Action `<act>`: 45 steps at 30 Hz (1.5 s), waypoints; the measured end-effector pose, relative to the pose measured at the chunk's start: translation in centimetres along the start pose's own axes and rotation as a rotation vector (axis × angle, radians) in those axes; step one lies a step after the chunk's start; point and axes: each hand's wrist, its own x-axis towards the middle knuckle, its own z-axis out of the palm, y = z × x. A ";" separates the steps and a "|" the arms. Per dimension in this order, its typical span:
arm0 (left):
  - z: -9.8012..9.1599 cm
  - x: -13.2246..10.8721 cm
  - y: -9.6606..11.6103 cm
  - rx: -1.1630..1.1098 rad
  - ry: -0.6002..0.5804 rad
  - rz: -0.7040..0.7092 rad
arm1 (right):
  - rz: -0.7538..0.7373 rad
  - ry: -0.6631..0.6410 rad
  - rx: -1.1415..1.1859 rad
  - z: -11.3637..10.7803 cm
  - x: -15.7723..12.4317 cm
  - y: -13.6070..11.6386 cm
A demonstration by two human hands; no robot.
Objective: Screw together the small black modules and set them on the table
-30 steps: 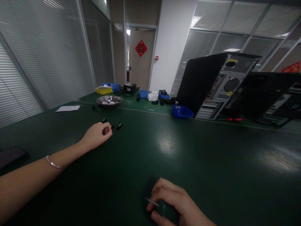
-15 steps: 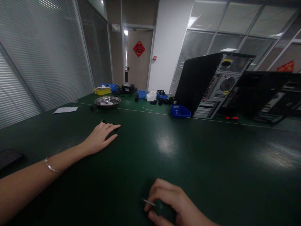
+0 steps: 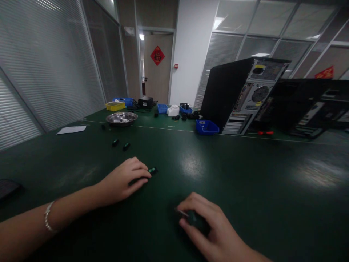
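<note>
Screwdriver (image 3: 196, 221) in my right hand (image 3: 214, 223)

Those fingers curl around it. My left hand (image 3: 125, 180), fingers close together, touches a small black-and-green part (image 3: 153, 170) on the green tabletop (image 3: 242, 189); I can't tell from here whether they pinch it.

Your tabletop (image 3: 231, 174) looks smooth and glossy. Your screwdriver (image 3: 200, 222) has a metal shaft; your bracelet (image 3: 46, 217) and the tray (image 3: 112, 118) are shiny metal, the bin (image 3: 207, 130) smooth plastic, the sheet (image 3: 71, 130) matt paper.
</note>
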 end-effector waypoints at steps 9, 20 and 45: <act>0.1 -0.6 5.4 -0.192 -0.197 0.269 | 0.124 0.051 -0.085 -0.7 0.2 1.2; 0.6 -0.6 4.2 -0.049 -0.089 0.367 | 0.138 0.024 -0.300 -1.0 0.3 1.7; 0.4 -0.5 4.2 -0.061 -0.106 0.370 | 0.144 0.033 -0.357 -0.9 0.2 1.4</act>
